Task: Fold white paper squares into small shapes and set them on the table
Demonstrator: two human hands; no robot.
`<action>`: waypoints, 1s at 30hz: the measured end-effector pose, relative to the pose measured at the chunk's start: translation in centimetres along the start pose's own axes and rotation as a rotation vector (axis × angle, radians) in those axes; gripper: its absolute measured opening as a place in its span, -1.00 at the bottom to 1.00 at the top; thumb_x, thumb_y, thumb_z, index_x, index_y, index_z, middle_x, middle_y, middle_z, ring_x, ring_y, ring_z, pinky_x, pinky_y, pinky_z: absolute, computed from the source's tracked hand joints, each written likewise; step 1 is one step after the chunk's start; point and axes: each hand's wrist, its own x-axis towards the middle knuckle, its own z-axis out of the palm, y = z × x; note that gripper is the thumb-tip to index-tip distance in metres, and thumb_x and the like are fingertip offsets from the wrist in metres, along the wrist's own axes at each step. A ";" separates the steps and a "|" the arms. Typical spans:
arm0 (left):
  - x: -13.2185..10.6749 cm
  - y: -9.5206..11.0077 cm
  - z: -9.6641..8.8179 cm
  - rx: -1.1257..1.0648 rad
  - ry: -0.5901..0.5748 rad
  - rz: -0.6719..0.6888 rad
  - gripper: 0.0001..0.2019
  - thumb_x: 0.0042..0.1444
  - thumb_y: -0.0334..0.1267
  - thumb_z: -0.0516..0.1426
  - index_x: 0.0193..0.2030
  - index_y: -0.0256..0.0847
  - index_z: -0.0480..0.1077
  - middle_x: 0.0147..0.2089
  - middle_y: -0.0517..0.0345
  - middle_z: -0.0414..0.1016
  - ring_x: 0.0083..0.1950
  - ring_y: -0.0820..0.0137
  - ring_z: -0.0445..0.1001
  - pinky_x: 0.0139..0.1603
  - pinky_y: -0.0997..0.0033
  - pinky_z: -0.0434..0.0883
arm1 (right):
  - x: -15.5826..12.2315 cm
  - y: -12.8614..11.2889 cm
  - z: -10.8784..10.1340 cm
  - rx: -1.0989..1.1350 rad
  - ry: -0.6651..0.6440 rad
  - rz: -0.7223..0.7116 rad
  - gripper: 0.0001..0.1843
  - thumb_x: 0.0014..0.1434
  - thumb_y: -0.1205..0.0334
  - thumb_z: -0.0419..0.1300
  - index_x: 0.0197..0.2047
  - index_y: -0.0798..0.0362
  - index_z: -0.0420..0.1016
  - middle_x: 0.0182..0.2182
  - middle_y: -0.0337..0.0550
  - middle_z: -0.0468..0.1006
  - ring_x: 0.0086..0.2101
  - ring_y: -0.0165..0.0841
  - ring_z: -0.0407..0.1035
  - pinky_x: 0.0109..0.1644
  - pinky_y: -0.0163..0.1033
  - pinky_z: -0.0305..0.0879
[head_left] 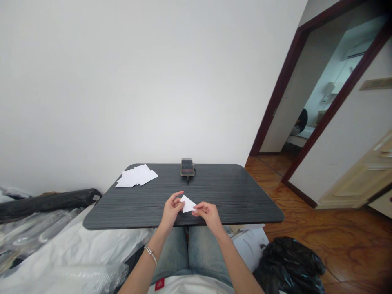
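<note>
A small piece of white paper (188,204), folded to a pointed, roughly triangular shape, is held just over the near edge of the dark table (232,192). My left hand (172,207) pinches its left side between thumb and fingers, with the index finger stretched out above it. At the right corner, my right hand (208,213) grips the paper between thumb and fingertips. Loose sheets of white paper (136,176) lie overlapping at the table's far left.
A phone (187,167) leans on a stand at the table's back middle, against the wall side. Plastic-wrapped bundles (55,228) lie left of the table. A black plastic bag (289,265) sits on the floor at right. Beyond the doorway, a person (301,120) is partly visible.
</note>
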 end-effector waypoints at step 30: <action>-0.4 0.4 0.5 0.085 -0.109 -0.041 -0.54 -0.17 -0.28 0.20 -0.06 -0.30 0.29 -0.58 0.33 0.29 -0.53 0.52 0.35 -0.44 0.53 0.30 | 0.7 0.9 0.1 -0.006 0.252 -0.164 -0.79 0.00 0.19 0.15 -0.28 0.06 0.24 -0.67 -0.38 0.31 -0.66 -0.49 0.25 -0.57 -0.40 0.20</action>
